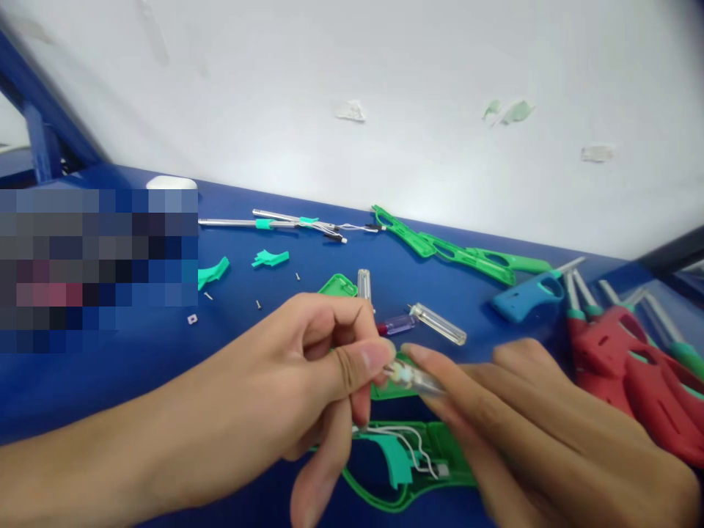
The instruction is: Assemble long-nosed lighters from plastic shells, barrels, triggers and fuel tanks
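My right hand (495, 411) grips a clear fuel tank (421, 380) from a gas lighter, its valve end pointing left. At that end the thumb and forefinger of my left hand (330, 367) are pinched together; what sits between them is too small to make out. Below both hands lies an open green lighter shell half (379, 502) with a teal trigger (393, 458) and white wires (421, 447) in it. Another green shell piece (385, 392) shows partly behind the fingers. Beyond them are a purple-handled screwdriver (401, 325) and two more clear tanks (440, 324), one partly hidden.
Metal lighter tubes (236, 223) with wires lie at the back, beside green shell halves (467, 257). Teal triggers (270, 257) and small screws (298, 276) are to the left. A blue lighter (528, 297) and red lighters (632, 359) are at the right. A white wall (275, 110) rises behind.
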Motion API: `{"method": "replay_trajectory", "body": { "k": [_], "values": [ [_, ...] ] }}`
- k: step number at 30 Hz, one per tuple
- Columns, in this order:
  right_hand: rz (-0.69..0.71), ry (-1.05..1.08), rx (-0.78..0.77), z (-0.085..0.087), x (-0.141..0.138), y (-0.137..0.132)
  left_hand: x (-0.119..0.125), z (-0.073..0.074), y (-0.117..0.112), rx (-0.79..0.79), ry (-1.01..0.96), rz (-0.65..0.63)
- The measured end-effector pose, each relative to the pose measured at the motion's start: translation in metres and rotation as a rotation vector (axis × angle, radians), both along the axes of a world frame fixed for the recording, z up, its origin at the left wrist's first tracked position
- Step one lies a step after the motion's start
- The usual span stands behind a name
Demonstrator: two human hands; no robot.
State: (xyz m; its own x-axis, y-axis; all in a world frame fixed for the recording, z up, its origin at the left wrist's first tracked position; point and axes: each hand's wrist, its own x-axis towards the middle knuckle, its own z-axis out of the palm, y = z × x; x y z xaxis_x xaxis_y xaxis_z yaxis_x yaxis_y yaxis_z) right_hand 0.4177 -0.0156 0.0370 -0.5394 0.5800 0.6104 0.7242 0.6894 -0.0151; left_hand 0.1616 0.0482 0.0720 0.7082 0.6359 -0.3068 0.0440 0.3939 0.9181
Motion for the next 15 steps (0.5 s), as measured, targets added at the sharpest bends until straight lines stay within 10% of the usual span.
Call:
{"method": "replay_trajectory", "body": {
  "k": [9, 15],
  "values": [
    [0.038, 0.204, -0.080, 0.008, -0.001, 0.014, -0.003, 0.005, 0.015, 0.044, 0.122, 0.007],
    [-0.142, 0.397, -0.127, 0.015, 0.015, 0.007, 0.012, 0.007, 0.014, 0.908, 0.395, 0.091]
  ]
}}
